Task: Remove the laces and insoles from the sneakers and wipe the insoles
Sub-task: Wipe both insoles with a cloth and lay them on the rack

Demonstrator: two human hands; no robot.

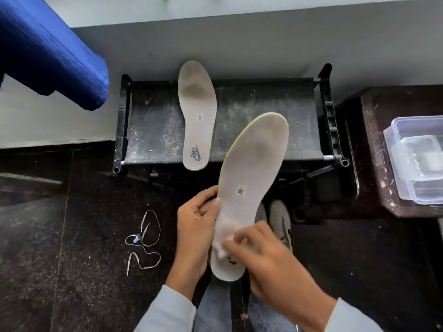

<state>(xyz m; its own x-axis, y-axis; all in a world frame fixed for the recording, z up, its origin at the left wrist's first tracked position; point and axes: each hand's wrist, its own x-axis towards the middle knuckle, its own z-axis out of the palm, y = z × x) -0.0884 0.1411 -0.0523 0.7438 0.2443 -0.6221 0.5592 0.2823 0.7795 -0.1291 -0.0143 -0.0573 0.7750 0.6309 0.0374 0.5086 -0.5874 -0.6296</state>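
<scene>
Two insoles were out: my left hand gripped one insole steady while my right hand pinched a wipe against its heel.

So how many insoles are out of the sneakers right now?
2. One insole lies on the black rack. The other insole is held by the left hand while the right hand presses a white wipe on its heel end. None hidden, apparently.
</scene>
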